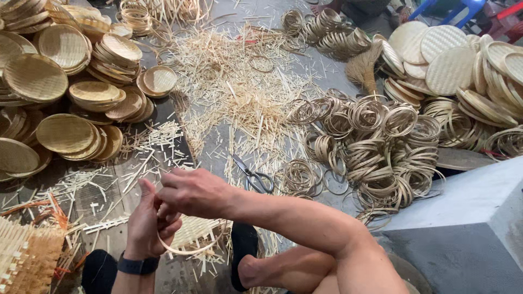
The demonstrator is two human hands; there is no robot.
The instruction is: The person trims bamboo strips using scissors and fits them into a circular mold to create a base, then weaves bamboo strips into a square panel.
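Note:
My left hand [146, 224] and my right hand [190, 191] meet low in the view, both gripping a thin bamboo ring [188, 251] with a woven bamboo mat [193, 231] set in it. The ring curves down below my fingers. My right forearm crosses over my knee from the right. A black band sits on my left wrist. Metal scissors [251, 175] lie on the floor just right of my right hand.
Stacks of finished round woven trays [65, 133] fill the left. Several loose bamboo rings [376, 141] pile up on the right, with flat woven discs [447, 65] beyond. Bamboo offcuts [234, 92] litter the floor. A grey concrete block [468, 228] stands at lower right.

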